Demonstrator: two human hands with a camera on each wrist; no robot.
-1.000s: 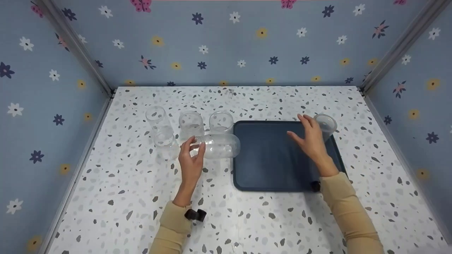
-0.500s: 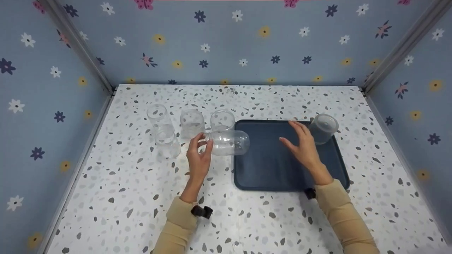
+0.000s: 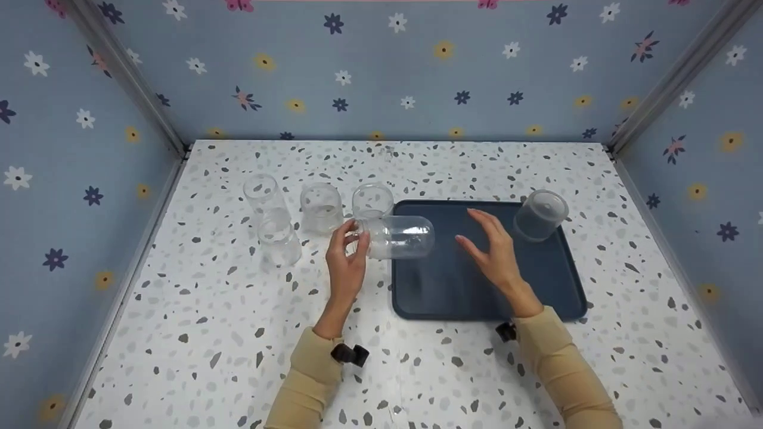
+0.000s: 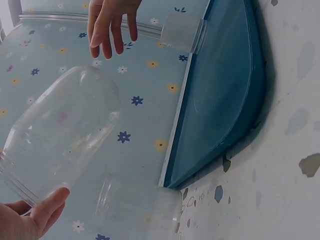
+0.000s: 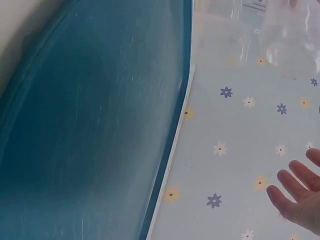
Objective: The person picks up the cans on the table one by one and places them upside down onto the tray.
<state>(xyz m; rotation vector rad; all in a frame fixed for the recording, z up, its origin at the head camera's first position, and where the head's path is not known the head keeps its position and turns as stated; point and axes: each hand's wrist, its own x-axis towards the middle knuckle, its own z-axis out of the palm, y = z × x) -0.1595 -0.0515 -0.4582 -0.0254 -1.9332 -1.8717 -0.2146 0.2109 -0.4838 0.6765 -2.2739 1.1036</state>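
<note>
My left hand grips a clear jar round its ridged neck. The jar lies on its side in the air, its base pointing right over the left edge of the dark blue tray. In the left wrist view the thumb and fingers hold the jar at its threaded rim. My right hand hovers above the tray with fingers spread and nothing in them, apart from the held jar. Another clear jar stands upside down on the tray's far right corner.
Several clear jars stand on the speckled table left of the tray, among them a jar near the tray's far left corner and a jar beside it. Flower-patterned panels enclose the table's back and sides.
My left hand has carried the jar rightward, from left of the tray to over its edge. My right hand has moved left, away from the jar standing on the tray.
</note>
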